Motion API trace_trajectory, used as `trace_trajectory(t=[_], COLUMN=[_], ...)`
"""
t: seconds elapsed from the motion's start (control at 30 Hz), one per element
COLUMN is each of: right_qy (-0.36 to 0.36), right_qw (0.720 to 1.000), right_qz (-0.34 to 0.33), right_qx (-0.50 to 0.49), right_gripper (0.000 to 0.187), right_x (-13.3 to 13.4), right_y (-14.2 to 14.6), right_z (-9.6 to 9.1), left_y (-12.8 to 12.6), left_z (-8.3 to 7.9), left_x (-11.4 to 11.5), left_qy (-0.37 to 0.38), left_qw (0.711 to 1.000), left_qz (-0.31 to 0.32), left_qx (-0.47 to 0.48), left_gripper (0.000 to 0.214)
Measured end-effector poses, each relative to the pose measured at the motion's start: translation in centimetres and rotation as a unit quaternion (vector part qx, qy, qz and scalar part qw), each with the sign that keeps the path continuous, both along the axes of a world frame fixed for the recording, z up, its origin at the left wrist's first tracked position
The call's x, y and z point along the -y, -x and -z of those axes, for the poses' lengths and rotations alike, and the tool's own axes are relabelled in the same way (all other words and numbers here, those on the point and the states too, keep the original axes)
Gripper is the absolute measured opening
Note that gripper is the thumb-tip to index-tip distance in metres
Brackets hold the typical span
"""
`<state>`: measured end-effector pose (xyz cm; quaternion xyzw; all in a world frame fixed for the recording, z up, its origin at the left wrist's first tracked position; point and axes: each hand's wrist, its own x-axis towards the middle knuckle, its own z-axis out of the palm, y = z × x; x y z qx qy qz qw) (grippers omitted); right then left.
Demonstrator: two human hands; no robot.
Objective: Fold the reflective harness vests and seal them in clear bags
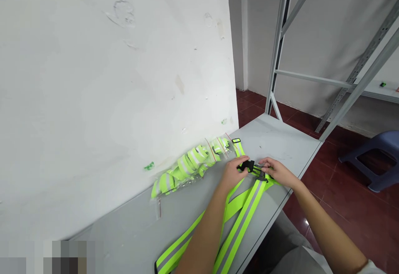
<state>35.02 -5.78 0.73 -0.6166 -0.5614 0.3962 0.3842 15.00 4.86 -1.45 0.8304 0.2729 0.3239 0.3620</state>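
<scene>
Neon yellow-green reflective straps (240,220) with grey stripes lie across the grey table (280,145). A black plastic buckle (248,166) sits at their far end. My left hand (233,171) pinches the buckle's left half. My right hand (277,171) grips the strap and the buckle's other half (261,175) on the right. Both hands rest on the table surface, fingers closed.
Several bagged, folded reflective straps (190,161) lie in a row along the white wall (109,78). A grey metal shelf frame (311,78) stands behind the table's far end. A blue plastic stool (377,157) sits on the red tile floor at right.
</scene>
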Motion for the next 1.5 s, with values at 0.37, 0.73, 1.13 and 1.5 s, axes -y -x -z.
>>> trace_trajectory(t=[0.37, 0.73, 1.13, 1.5], right_qy=[0.002, -0.012, -0.005, -0.061], right_qw=[1.0, 0.997, 0.992, 0.976], right_qz=[0.014, 0.074, 0.122, 0.05], right_qx=[-0.019, -0.021, 0.013, 0.202], right_gripper=[0.029, 0.026, 0.026, 0.033], right_x=[-0.2, -0.5, -0.5, 2.6], right_y=[0.1, 1.2, 1.7, -1.0], right_z=[0.4, 0.1, 0.9, 0.0], left_y=[0.0, -1.0, -1.2, -1.5], left_z=[-0.4, -2.1, -2.6, -3.7], left_x=[0.1, 1.4, 2.5, 7.7], left_qy=[0.008, 0.006, 0.1, -0.025], left_qw=[1.0, 0.999, 0.991, 0.956], left_qz=[0.01, 0.022, 0.016, 0.044], left_qx=[-0.019, -0.044, -0.091, -0.289], left_gripper=[0.038, 0.035, 0.061, 0.063])
